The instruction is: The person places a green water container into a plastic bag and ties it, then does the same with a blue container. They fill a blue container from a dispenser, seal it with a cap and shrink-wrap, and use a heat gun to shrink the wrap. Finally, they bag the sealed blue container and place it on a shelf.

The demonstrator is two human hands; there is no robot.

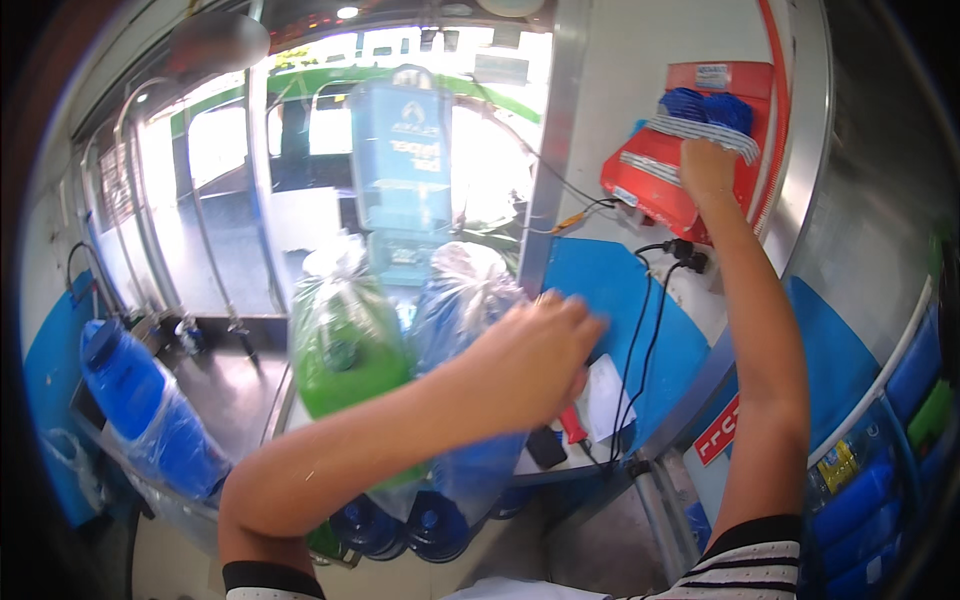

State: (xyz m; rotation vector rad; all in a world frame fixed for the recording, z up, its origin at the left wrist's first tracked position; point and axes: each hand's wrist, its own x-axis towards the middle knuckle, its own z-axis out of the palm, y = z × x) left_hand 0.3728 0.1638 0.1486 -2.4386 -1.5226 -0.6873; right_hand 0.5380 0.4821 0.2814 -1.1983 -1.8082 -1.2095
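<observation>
My right hand (pixel 707 171) is raised to a red wall holder (pixel 652 178) at the upper right, its fingers at a striped strip across the holder's front. Blue bundled items (pixel 706 110) stick out of the holder's top. My left hand (pixel 536 352), somewhat blurred, hangs in front of a plastic-wrapped blue container (pixel 480 469), fingers bent; whether it holds something cannot be told. To its left stands a green container in a clear tied bag (pixel 345 352). A red-handled tool (pixel 573 426) and a black object (pixel 546 448) lie below my left hand.
Black cables with plugs (pixel 679 249) hang below the holder, over a blue panel (pixel 600 277). At the left, a bagged blue container (pixel 139 390) stands beside a metal sink (pixel 247 405) with taps. Blue water bottles (pixel 431 525) stand low in front. More blue containers (pixel 855 499) are at the right.
</observation>
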